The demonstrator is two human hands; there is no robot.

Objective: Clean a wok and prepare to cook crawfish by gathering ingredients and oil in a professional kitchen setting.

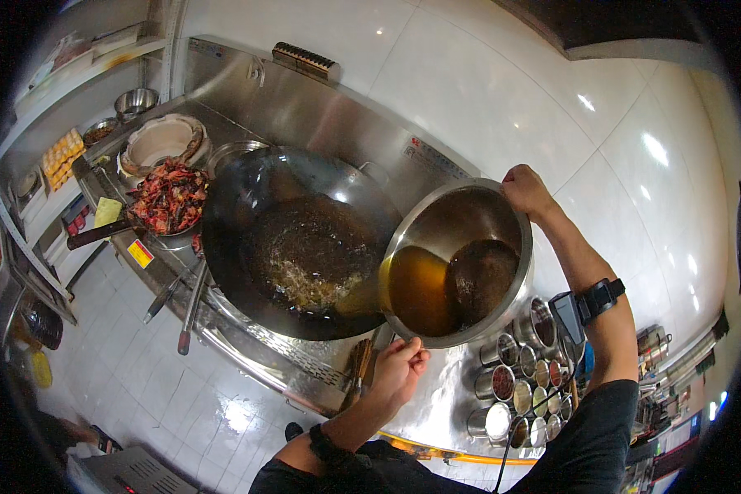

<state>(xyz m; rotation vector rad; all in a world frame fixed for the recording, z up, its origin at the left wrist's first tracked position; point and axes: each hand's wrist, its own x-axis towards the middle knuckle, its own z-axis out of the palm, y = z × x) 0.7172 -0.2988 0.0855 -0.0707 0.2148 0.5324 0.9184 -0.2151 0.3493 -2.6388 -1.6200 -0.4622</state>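
A big steel bowl (502, 226) is tilted toward a large black wok (247, 198), and amber oil (420, 288) runs over its lip into the wok's bubbling oil (309, 255). My left hand (399, 366) grips the bowl's near rim from below. My right hand (525, 191) holds the far rim at the top. A dark ladle bowl (482, 276) lies inside the steel bowl in the oil.
A strainer of red crayfish (169, 198) sits left of the wok, with a cream basin (160, 140) behind it. Several steel seasoning cups (519, 387) stand at the right. Ladle handles (185, 305) hang over the stove's front edge above the white tiled floor (165, 395).
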